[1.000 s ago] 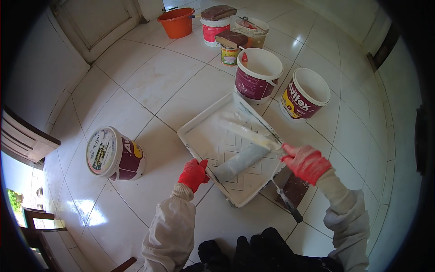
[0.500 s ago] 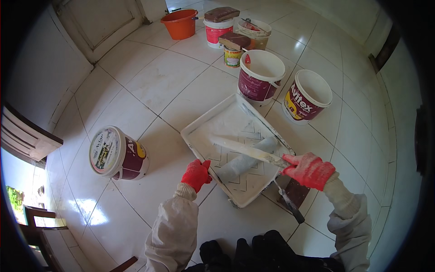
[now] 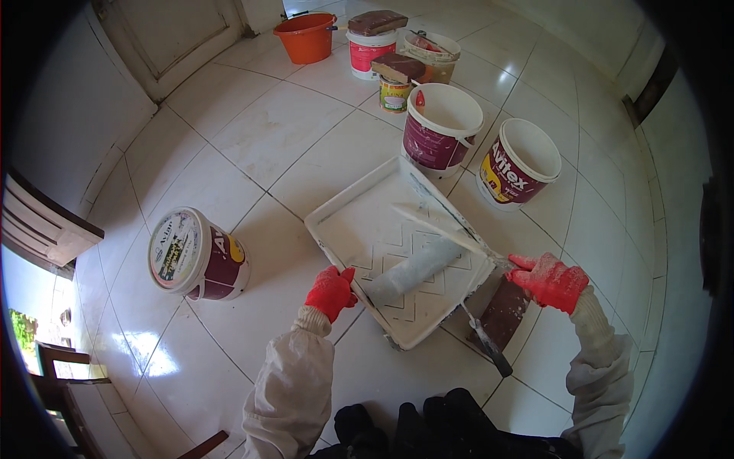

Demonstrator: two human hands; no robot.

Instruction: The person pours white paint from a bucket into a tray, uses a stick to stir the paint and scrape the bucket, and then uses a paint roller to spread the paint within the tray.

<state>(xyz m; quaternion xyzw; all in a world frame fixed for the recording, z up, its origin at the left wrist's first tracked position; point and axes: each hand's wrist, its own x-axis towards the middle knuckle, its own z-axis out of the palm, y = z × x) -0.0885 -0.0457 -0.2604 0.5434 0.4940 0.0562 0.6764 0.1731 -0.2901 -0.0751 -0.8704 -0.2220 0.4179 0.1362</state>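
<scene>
A white paint tray point(image 3: 359, 203), its ribbed floor coated in pale paint, lies at an angle on the floor before me. My left hand point(image 3: 332, 294), in a red glove, is closed on the tray's left rim. A flat paint-covered stick point(image 3: 440, 224) is gripped by its near end in my red-gloved right hand point(image 3: 552, 282), just past the tray's right edge. The stick's far end reaches over the tray's paint. A paint roller point(image 3: 410, 271) rests across the ribs, its dark handle point(image 3: 495, 353) sticking out over the near right edge.
A brown block point(image 3: 506, 312) sits beside the tray's right edge. Beyond the tray stand two open maroon buckets point(image 3: 436, 145) point(image 3: 508, 180). A lidded bucket point(image 3: 218, 264) is at left. Farther off are an orange basin point(image 3: 307, 42), a small can point(image 3: 394, 97) and other pails point(image 3: 369, 57).
My right hand has moved to the right, drawing the stick across the tray toward its right side. My left hand keeps its place on the rim, and the roller stays where it was.
</scene>
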